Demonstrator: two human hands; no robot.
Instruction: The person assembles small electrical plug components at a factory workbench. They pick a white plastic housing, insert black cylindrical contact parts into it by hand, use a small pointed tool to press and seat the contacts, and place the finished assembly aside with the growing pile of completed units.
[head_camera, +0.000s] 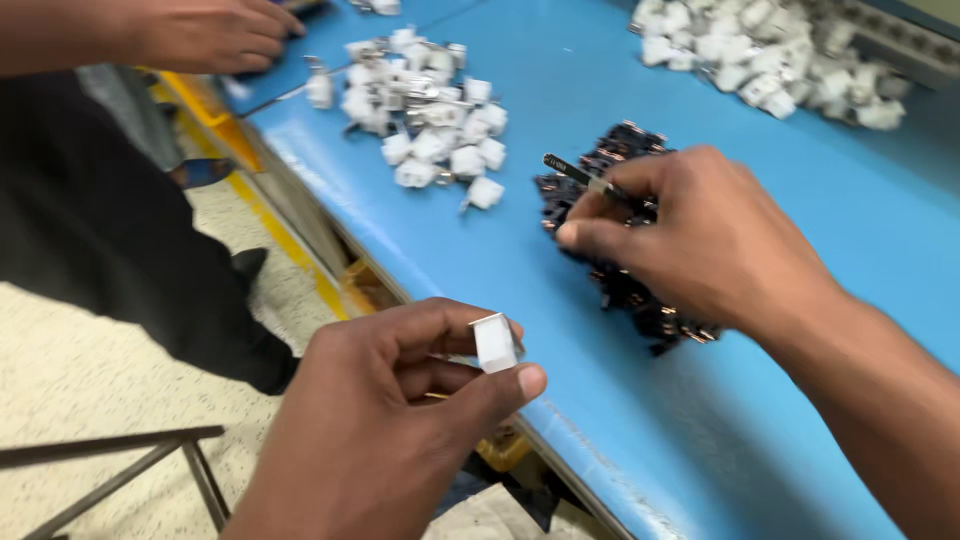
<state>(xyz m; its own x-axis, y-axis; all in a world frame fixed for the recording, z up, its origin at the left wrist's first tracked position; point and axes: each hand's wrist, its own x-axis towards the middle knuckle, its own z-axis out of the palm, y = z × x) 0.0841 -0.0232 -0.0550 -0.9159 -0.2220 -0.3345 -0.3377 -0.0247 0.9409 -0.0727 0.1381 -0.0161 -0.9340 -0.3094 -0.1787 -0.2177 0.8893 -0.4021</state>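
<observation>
My left hand (400, 400) hangs over the near edge of the blue table (800, 440) and pinches a small white plastic housing (494, 342) between thumb and fingers. My right hand (700, 240) rests on a pile of small black parts with metal contacts (625, 285) and grips a thin dark tweezer-like tool (578, 175) that points up and left. A pile of white plastic housings (430, 110) lies further back on the table, to the left of the black pile.
A second heap of white housings (770, 50) sits at the far right of the table. Another person's hand (200, 35) and dark clothing (110, 220) are at the upper left. A metal frame (130, 465) stands on the speckled floor.
</observation>
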